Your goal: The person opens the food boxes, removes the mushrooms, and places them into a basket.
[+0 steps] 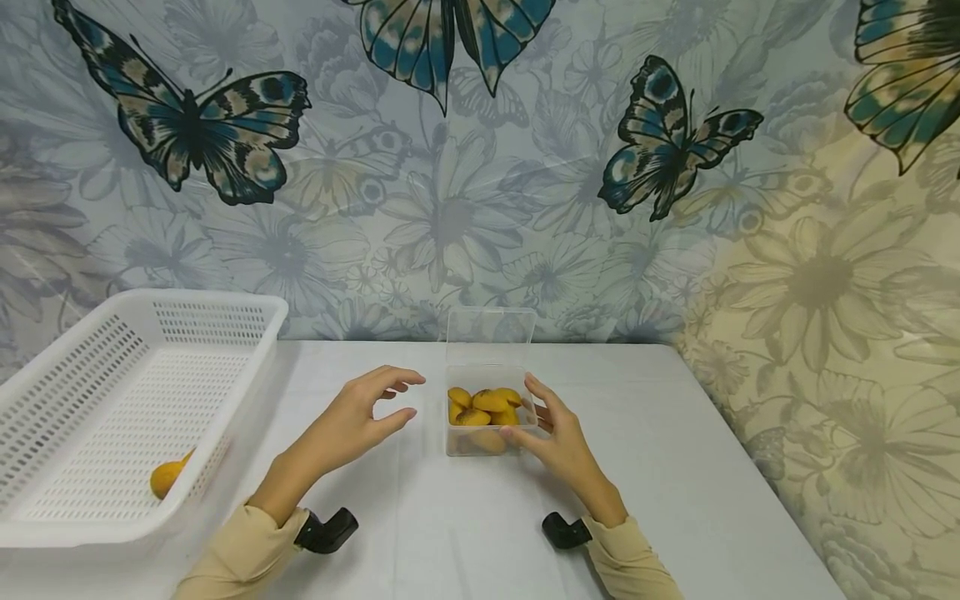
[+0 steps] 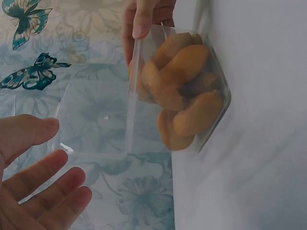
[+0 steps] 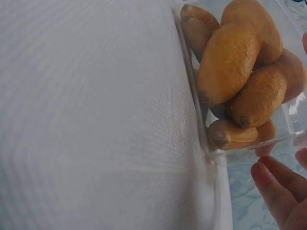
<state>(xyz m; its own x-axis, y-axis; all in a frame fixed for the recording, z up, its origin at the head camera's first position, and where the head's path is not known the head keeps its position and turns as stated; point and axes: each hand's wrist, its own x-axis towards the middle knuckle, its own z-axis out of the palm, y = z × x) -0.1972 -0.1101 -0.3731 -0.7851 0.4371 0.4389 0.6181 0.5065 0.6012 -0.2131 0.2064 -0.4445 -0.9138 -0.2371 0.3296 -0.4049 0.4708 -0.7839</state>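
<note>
A clear plastic box [image 1: 457,443] stands on the white table with its lid [image 1: 491,325] raised at the back. Several yellow-orange oval fruits [image 1: 491,401] with dark tips fill it; their exact kind is unclear. My right hand [image 1: 562,442] holds the box's right side, thumb at the front rim corner and fingers along the side. To the left of the box, my left hand [image 1: 360,417] hovers with nothing in it, thumb and fingers spread apart. In the left wrist view, the left fingertips [image 2: 72,179] stay clear of the box.
A large white perforated basket [image 1: 258,333] stands at the left, with orange-yellow fruit [image 1: 167,477] near its front right corner. Behind the table [image 1: 645,417] hangs a butterfly-and-flower patterned cloth [image 1: 450,217]. The table's right edge slopes away beyond my right hand.
</note>
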